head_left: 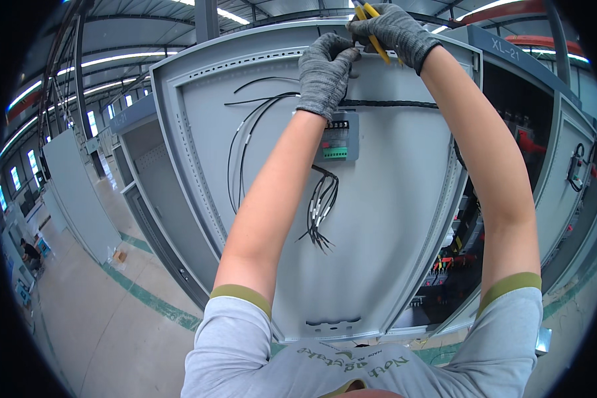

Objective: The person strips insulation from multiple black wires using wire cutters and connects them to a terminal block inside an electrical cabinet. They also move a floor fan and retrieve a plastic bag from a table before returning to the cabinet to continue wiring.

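Both my hands, in grey knit gloves, are raised at the top of a grey cabinet door (391, 232). My right hand (404, 38) is closed around yellow-handled pliers (377, 48), whose jaws cannot be made out. Close beside it, my left hand (324, 74) is pinched shut, with something thin and dark at its fingertips, too small to name. Below the left hand sits a grey module with a green terminal strip (335, 153), partly covered by my left forearm. Loose black wires (247, 119) with white markers curve out to its left. Another bunch of black wires (323, 202) hangs below the module.
A wrapped black cable bundle (391, 103) runs rightward across the door. To the right is the open cabinet interior (454, 265) with wiring and components. More grey cabinets (159, 186) stand at the left. Far left, a person (30, 253) is low near the floor.
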The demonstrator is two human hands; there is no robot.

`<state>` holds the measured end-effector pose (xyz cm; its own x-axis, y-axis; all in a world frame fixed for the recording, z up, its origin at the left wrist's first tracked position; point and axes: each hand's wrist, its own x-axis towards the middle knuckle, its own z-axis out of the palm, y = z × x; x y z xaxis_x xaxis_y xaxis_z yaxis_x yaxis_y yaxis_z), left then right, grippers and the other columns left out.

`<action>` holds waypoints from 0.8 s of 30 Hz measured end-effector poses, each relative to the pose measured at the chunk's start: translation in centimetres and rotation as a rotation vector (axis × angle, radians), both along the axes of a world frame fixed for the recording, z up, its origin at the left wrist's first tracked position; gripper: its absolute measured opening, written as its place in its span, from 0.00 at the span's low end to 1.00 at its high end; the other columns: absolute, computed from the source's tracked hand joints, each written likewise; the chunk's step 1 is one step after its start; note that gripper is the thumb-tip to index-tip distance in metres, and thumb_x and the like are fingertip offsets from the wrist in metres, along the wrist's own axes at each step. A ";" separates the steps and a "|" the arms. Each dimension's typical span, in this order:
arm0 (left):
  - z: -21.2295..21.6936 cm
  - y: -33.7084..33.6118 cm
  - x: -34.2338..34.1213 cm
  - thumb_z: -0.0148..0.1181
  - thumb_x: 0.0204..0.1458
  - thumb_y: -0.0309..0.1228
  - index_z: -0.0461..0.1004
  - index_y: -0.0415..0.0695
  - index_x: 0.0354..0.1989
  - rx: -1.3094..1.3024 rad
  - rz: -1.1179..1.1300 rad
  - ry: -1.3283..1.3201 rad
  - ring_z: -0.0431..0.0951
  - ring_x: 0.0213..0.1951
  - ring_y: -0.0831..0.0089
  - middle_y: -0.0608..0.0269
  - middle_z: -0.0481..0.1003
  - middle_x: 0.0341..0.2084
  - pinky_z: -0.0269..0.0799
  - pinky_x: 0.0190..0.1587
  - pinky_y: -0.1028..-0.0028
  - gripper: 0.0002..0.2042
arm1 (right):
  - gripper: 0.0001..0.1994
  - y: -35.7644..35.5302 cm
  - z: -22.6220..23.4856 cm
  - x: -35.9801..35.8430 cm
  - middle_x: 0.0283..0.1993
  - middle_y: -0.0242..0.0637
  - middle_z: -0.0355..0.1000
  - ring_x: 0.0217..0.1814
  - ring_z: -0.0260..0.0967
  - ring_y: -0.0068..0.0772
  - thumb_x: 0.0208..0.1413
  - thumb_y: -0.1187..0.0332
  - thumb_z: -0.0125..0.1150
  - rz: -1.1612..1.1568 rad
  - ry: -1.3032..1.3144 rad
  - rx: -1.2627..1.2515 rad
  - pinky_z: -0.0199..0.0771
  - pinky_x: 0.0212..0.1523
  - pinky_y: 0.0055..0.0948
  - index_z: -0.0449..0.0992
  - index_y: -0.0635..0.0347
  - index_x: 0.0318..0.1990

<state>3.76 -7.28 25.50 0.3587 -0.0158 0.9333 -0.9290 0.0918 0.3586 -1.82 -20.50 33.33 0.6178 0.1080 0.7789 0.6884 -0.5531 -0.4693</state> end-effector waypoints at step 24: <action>1.0 1.3 -1.6 0.57 0.55 0.29 0.77 0.41 0.40 0.027 -0.256 0.207 0.68 0.20 0.87 0.66 0.74 0.26 0.63 0.20 0.87 0.08 | 0.15 -7.1 -3.5 -0.2 0.40 0.44 0.73 0.41 0.73 0.42 0.55 0.68 0.57 -0.815 -0.497 -0.780 0.74 0.47 0.35 0.71 0.56 0.50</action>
